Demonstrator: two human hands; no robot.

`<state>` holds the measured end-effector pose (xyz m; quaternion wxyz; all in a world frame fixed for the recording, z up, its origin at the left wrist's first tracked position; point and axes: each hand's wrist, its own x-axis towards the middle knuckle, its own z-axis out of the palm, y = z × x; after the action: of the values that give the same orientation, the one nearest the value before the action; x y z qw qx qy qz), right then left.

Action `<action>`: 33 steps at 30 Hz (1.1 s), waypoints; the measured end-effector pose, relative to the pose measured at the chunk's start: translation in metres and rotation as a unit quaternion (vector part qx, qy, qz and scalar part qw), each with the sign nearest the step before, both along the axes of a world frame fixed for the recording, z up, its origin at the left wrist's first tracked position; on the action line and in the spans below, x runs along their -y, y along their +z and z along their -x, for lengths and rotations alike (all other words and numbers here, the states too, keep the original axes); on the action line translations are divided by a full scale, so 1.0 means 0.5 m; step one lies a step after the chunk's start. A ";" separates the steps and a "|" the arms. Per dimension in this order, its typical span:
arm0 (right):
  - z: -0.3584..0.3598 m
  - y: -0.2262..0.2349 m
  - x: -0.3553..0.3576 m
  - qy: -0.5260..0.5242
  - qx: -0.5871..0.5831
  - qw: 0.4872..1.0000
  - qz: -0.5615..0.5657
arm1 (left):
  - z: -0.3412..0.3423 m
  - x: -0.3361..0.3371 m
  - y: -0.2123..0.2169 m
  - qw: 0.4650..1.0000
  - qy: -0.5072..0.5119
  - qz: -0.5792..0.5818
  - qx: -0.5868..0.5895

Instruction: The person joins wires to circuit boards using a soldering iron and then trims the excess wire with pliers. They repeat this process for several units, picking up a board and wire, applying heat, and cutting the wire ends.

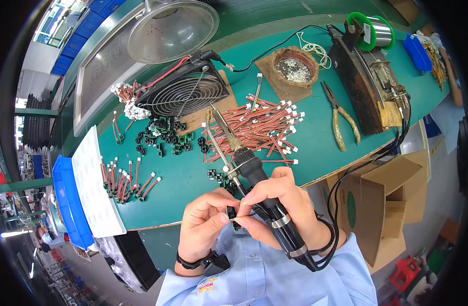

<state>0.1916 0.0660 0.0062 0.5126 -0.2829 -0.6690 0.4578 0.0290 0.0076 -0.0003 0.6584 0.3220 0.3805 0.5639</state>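
My left hand is closed, pinching a small dark circuit board between thumb and fingertips in front of my chest. My right hand wraps round a black soldering iron with a metal feed tube clamped alongside. The iron's tip points up and away over the bench. Thumb and forefinger of that hand also meet at the board's edge, on what may be a thin wire. Just beyond my hands lie several small black-and-green boards. A pile of red-and-black wire leads with white connectors spreads beyond the iron.
A black fan and a round lamp shade stand at the back. More boards lie before the fan; wired boards are at left. Pliers, a solder-scrap bowl, a solder spool and cardboard boxes are right.
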 end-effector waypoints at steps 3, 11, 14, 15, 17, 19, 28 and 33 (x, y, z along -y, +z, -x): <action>-0.006 0.001 0.000 0.011 0.006 1.000 0.004 | 0.007 0.001 -0.001 1.000 -0.023 -0.006 -0.001; -0.019 0.008 -0.017 0.067 0.058 0.996 -0.010 | 0.021 -0.006 0.015 0.997 -0.070 0.032 -0.017; -0.022 0.015 -0.019 0.062 0.091 0.994 -0.004 | 0.018 -0.010 0.025 0.994 -0.055 0.016 -0.098; -0.020 0.014 -0.019 0.066 0.094 0.993 -0.007 | 0.016 -0.011 0.029 0.989 -0.048 0.008 -0.140; -0.016 0.006 -0.014 0.022 0.120 0.993 -0.012 | 0.013 -0.013 0.031 0.984 -0.040 -0.014 -0.173; -0.015 0.005 -0.013 0.003 0.135 0.991 -0.019 | 0.009 -0.015 0.033 0.968 -0.033 -0.054 -0.243; -0.010 0.012 -0.011 0.025 0.110 0.994 -0.002 | 0.019 -0.010 0.019 0.995 -0.033 0.004 -0.092; -0.008 0.011 -0.003 0.026 0.096 0.995 0.009 | 0.013 -0.013 0.017 1.000 -0.009 0.025 0.007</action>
<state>0.1958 0.0674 0.0119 0.4316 -0.3125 -0.7182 0.4475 0.0227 0.0141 0.0081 0.6741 0.3048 0.3869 0.5505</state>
